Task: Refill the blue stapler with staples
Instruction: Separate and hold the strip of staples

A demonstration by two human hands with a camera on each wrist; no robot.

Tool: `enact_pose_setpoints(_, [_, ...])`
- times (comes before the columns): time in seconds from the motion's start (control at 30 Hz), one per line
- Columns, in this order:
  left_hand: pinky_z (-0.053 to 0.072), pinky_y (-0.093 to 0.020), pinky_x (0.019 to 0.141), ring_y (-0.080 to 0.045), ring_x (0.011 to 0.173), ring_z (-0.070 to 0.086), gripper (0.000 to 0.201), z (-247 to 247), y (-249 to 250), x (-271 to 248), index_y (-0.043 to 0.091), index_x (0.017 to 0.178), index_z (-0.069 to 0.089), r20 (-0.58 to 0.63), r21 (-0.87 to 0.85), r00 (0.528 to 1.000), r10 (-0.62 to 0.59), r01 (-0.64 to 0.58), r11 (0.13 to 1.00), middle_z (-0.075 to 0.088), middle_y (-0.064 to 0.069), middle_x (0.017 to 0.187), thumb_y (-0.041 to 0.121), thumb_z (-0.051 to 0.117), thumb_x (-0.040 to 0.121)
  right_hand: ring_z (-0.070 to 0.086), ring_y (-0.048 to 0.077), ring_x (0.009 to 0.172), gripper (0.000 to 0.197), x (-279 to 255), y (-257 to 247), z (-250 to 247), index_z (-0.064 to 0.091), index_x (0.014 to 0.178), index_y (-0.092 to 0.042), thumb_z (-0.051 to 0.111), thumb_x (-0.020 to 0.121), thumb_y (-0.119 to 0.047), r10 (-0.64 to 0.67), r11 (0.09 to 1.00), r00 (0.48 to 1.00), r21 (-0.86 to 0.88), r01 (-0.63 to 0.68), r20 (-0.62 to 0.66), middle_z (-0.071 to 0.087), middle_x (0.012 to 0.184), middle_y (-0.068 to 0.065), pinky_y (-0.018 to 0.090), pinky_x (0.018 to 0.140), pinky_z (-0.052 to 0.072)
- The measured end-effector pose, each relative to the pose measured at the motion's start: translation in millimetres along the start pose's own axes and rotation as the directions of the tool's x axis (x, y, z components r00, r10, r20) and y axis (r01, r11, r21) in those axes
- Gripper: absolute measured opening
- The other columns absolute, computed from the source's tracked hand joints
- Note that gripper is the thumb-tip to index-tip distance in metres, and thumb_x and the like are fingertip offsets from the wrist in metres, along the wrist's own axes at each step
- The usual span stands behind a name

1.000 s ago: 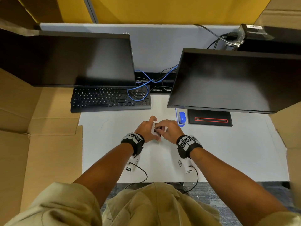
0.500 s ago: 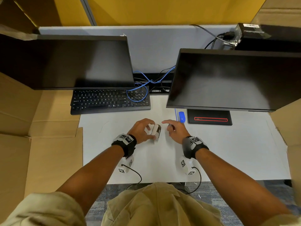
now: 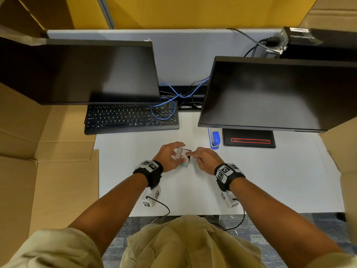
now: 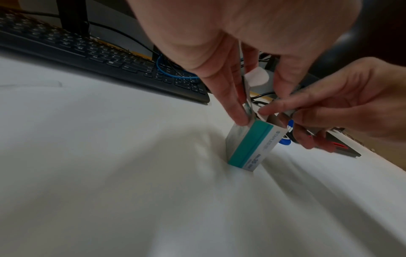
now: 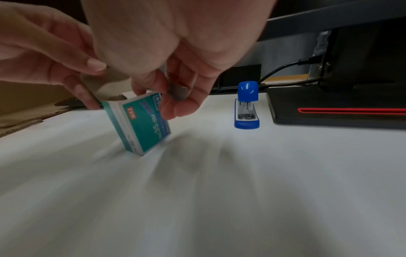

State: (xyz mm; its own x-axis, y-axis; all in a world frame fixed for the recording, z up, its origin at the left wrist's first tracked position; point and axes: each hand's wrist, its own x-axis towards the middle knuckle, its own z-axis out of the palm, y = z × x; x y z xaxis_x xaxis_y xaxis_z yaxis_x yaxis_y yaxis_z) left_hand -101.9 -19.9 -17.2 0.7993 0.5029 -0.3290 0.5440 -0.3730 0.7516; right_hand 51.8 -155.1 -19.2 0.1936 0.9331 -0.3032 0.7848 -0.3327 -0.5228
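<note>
Hands meet over tilted staple box (image 4: 252,144) — left hand (image 3: 170,155) grip pinching it, right hand (image 3: 205,158) fingers curled at its mouth.

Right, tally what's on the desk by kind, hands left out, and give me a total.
Monitors: 2
Keyboard: 1
Stapler: 1
Staple box: 1
Total: 5

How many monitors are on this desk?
2: left monitor above the keyboard; right monitor above the blue stapler. None seems hidden.
</note>
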Motion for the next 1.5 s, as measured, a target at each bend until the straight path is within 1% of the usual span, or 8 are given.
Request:
enact_pose_setpoints(0.13, [0.052, -0.028, 0.085, -0.015, 0.093, 0.057, 0.066, -2, 1, 3, 0.026, 0.141, 0.046, 0.087, 0.154, 0.992, 0.096, -0.108, 0.982, 0.053, 0.000, 0.135, 0.033, 0.074, 0.082, 0.060, 0.025, 0.101, 0.043, -1, -1, 0, 0.055, 0.132, -0.027, 0.038, 0.097, -0.010, 0.033, 0.999, 0.999, 0.012, -0.033, -0.012, 0.063, 0.111, 0.009, 0.033, 0.085, 0.050])
enact_pose_setpoints(0.2, [0.051, -0.029, 0.087, -0.013, 0.089, 0.057, 0.066, -2, 5, 6, 0.026, 0.144, 0.041, 0.140, 0.237, 0.982, 0.123, -0.154, 0.959, 0.048, 0.003, 0.140, 0.035, 0.069, 0.085, 0.060, 0.025, 0.103, 0.042, -1, -1, 0, 0.055, 0.132, -0.026, 0.039, 0.096, -0.009, 0.043, 0.999, 0.999, 0.017, -0.043, -0.009, 0.064, 0.114, 0.008, 0.033, 0.088, 0.051])
enact_pose_setpoints(0.37, [0.051, -0.033, 0.090, -0.015, 0.092, 0.059, 0.064, 2, 17, 9, 0.023, 0.149, 0.031, 0.235, 0.314, 0.965, 0.115, -0.187, 0.931, 0.052, 0.000, 0.137, 0.037, 0.058, 0.092, 0.061, 0.026, 0.106, 0.037, -3, 0, 2, 0.059, 0.127, -0.019, 0.043, 0.095, -0.010, 0.046, 0.998, 0.999, 0.036, -0.045, -0.029, 0.066, 0.119, 0.008, 0.035, 0.093, 0.051])
enact_pose_setpoints(0.5, [0.047, -0.040, 0.099, -0.026, 0.112, 0.058, 0.074, 4, 24, 8, 0.026, 0.151, 0.022, 0.219, 0.328, 0.974, 0.060, -0.131, 0.935, 0.051, -0.007, 0.141, 0.040, 0.061, 0.090, 0.064, 0.023, 0.100, 0.032, -3, 1, 0, 0.060, 0.122, -0.018, 0.045, 0.094, -0.013, 0.102, 0.989, 0.987, 0.123, -0.087, -0.126, 0.068, 0.115, 0.005, 0.032, 0.089, 0.052])
enact_pose_setpoints(0.7, [0.038, -0.040, 0.108, -0.029, 0.131, 0.046, 0.074, 13, 38, 13, 0.018, 0.145, 0.035, 0.197, 0.439, 0.980, -0.017, -0.073, 0.895, 0.046, -0.008, 0.148, 0.046, 0.067, 0.084, 0.065, 0.022, 0.085, 0.030, -3, 4, 0, 0.051, 0.122, -0.026, 0.046, 0.094, -0.016, 0.197, 0.961, 0.972, 0.222, -0.166, -0.128, 0.070, 0.101, 0.004, 0.036, 0.080, 0.057])
enact_pose_setpoints(1.2, [0.040, -0.037, 0.107, -0.028, 0.128, 0.050, 0.065, 18, 30, 13, 0.017, 0.141, 0.044, 0.132, 0.453, 0.991, 0.015, -0.074, 0.889, 0.051, -0.006, 0.143, 0.045, 0.063, 0.086, 0.065, 0.022, 0.087, 0.030, -7, 7, -2, 0.055, 0.120, -0.024, 0.045, 0.093, -0.013, 0.211, 0.950, 0.970, 0.261, -0.174, -0.122, 0.070, 0.100, 0.004, 0.036, 0.083, 0.057])
enact_pose_setpoints(1.37, [0.044, -0.037, 0.104, -0.026, 0.123, 0.053, 0.065, 20, 31, 17, 0.020, 0.137, 0.048, 0.154, 0.482, 0.988, 0.008, -0.083, 0.872, 0.054, -0.004, 0.139, 0.051, 0.064, 0.082, 0.066, 0.021, 0.089, 0.033, -6, 2, 0, 0.061, 0.119, -0.020, 0.048, 0.091, -0.010, 0.151, 0.967, 0.979, 0.229, -0.116, -0.139, 0.072, 0.100, 0.003, 0.034, 0.084, 0.057])
enact_pose_setpoints(1.5, [0.041, -0.039, 0.108, -0.027, 0.129, 0.048, 0.072, 20, 31, 18, 0.019, 0.140, 0.045, 0.176, 0.488, 0.984, -0.016, -0.073, 0.870, 0.049, -0.006, 0.144, 0.054, 0.064, 0.081, 0.067, 0.022, 0.086, 0.029, -7, 4, 1, 0.061, 0.117, -0.021, 0.049, 0.092, -0.013, 0.151, 0.969, 0.977, 0.219, -0.116, -0.152, 0.073, 0.100, 0.004, 0.034, 0.082, 0.057])
